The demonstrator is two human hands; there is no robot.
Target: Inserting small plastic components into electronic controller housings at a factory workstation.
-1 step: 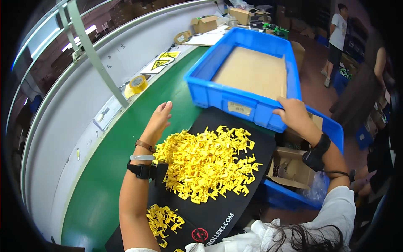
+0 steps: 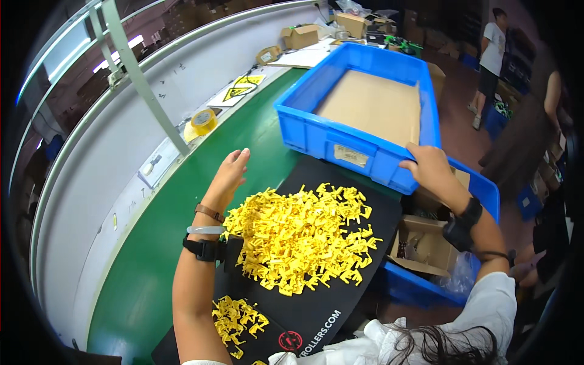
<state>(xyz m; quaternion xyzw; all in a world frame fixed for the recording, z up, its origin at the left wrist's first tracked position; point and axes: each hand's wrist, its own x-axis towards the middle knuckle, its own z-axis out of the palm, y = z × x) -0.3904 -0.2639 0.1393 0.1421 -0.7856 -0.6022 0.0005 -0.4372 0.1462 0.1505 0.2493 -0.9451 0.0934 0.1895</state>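
My right hand (image 2: 431,167) is closed over the near right rim of a large blue plastic bin (image 2: 325,135), thumb outside the wall. A sheet of brown cardboard (image 2: 372,103) lines the bin's floor. My left hand (image 2: 229,174) is held out, empty, its fingers stretched, beyond the left side of a big heap of small yellow plastic clips (image 2: 298,237). The heap is spread on a black mat (image 2: 316,173). Next to my left forearm lies a smaller pile of the same yellow pieces (image 2: 238,322).
A green tabletop (image 2: 143,267) runs along a white partition. Yellow tape (image 2: 203,121) and a yellow warning sign (image 2: 243,89) lie by it. A second blue bin (image 2: 480,185), with an open cardboard box (image 2: 424,243) inside, stands lower right. Two other people are at the far right.
The blue bin and my right hand on it sit very slightly farther right. The whole view has also shifted a little; my left hand stays about where it was.
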